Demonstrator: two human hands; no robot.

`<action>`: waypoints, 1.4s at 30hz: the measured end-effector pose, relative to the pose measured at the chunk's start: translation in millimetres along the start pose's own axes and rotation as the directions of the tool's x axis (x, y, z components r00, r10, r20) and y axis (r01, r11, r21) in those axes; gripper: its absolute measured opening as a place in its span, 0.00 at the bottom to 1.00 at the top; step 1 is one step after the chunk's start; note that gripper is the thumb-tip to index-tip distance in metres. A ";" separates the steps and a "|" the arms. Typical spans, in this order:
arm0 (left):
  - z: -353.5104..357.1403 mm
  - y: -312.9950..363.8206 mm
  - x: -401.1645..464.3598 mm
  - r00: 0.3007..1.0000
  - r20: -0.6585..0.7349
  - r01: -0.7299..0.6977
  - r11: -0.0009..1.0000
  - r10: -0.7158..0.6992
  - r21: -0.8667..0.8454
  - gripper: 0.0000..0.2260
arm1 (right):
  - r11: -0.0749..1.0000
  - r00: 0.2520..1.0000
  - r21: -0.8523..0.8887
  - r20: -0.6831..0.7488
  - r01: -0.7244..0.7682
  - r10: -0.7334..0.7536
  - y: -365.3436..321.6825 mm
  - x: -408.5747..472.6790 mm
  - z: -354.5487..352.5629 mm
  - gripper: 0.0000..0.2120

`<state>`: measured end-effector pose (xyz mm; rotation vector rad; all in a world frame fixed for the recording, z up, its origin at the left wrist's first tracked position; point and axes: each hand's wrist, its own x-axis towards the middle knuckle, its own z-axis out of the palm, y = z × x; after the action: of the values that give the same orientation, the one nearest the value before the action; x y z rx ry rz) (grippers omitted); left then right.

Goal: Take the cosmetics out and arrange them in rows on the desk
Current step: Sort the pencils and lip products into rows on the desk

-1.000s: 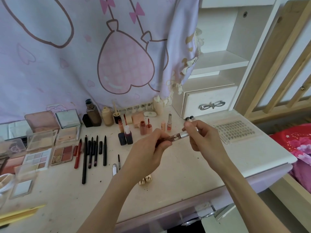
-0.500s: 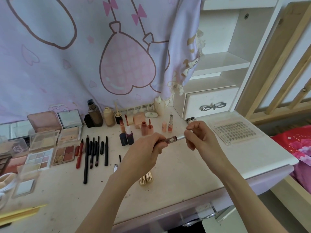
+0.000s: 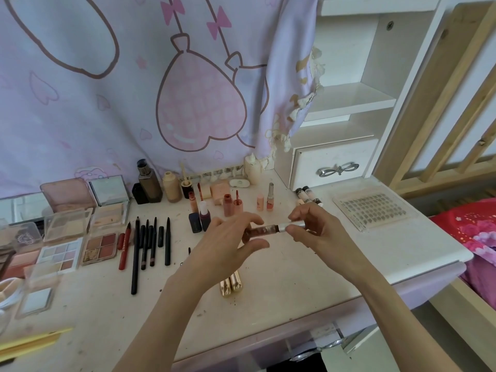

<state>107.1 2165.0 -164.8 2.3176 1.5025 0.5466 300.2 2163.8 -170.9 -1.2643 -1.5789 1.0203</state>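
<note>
Above the middle of the white desk point(image 3: 281, 296), both hands hold a slim lip gloss tube point(image 3: 268, 229) level; its body is dark reddish and its cap silver. My left hand point(image 3: 225, 253) curls round the dark end, index finger above and thumb below, fingers loosely spread. My right hand point(image 3: 319, 237) pinches the silver cap. On the desk lie a row of pencils point(image 3: 150, 242), palettes point(image 3: 99, 245), upright lip glosses point(image 3: 230, 205) and bottles point(image 3: 150, 183).
Two gold tubes point(image 3: 230, 284) lie under my left wrist. A clear lash tray point(image 3: 373, 210) sits at the right, with small white tubes point(image 3: 306, 194) beside a drawer unit point(image 3: 335, 167). A patterned curtain point(image 3: 134, 89) hangs behind. A red bed cover point(image 3: 472, 226) lies past the desk's right edge.
The tube has gone from tilted to level and sits a little lower. My left fingers have spread wider around its dark end. My right hand keeps its pinch on the cap.
</note>
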 end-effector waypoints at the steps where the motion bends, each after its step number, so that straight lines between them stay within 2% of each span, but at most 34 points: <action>1: -0.4 1.7 -1.0 1.000 0.004 0.027 0.999 -0.027 -0.020 0.14 | 1.000 1.000 -0.015 0.012 -0.009 0.009 -0.4 0.0 0.0 0.06; 4: 1.9 -1.0 -2.1 0.998 -0.059 0.028 1.000 -0.028 -0.004 0.07 | 0.998 0.999 -0.064 0.050 -0.014 0.017 -0.8 0.0 -1.3 0.02; 7: 0.3 -6.7 -3.1 0.998 -0.067 0.010 1.000 -0.010 -0.006 0.03 | 1.000 0.999 -0.007 0.041 0.003 -0.003 -1.3 -0.2 -7.5 0.06; 11: 0.3 -17.5 -2.2 0.995 -0.094 -0.034 0.995 0.043 0.094 0.10 | 0.996 1.000 0.082 0.010 -0.019 0.018 2.8 -0.6 -15.0 0.08; 16: -0.2 -24.2 -1.0 0.992 -0.118 -0.027 0.992 0.041 0.120 0.12 | 0.974 0.995 0.223 -0.086 -0.038 0.059 7.6 -0.6 -17.0 0.03; 21: 0.1 -26.2 -2.0 0.994 -0.109 -0.017 0.995 0.027 0.097 0.11 | 0.946 0.977 0.323 -0.187 -0.041 0.106 14.4 2.3 -18.0 0.16; 25: 0.6 -23.4 -2.3 0.996 -0.093 0.005 1.000 -0.003 0.021 0.11 | 0.899 0.960 0.435 -0.225 -0.053 0.166 15.4 4.2 -17.4 0.09; 29: -0.8 -29.2 -4.2 0.992 -0.115 0.052 0.999 -0.052 -0.004 0.10 | 0.843 0.928 0.536 -0.295 -0.037 0.229 14.2 5.2 -25.9 0.11; 32: -1.7 -29.3 -5.5 0.974 -0.187 0.111 0.989 -0.128 -0.097 0.10 | 0.818 0.921 0.573 -0.293 -0.044 0.255 16.5 3.2 -29.1 0.08; 34: 1.2 -23.4 -5.9 0.953 -0.213 0.169 0.961 -0.216 -0.220 0.10 | 0.790 0.924 0.607 -0.248 -0.086 0.291 20.2 1.5 -24.0 0.06; 38: 13.8 -9.1 -4.7 0.908 -0.125 0.296 0.825 -0.399 -0.482 0.10 | 0.688 0.901 0.684 -0.103 -0.243 0.421 26.8 -4.1 -9.2 0.04; 42: 29.4 3.3 -1.8 0.886 -0.023 0.368 0.733 -0.463 -0.572 0.07 | 0.620 0.890 0.726 -0.027 -0.296 0.456 32.3 -12.2 -1.0 0.06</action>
<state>123.2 2160.3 -189.2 1.4597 1.6010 0.9171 312.1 2156.9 -202.5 -1.1005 -0.6095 1.5174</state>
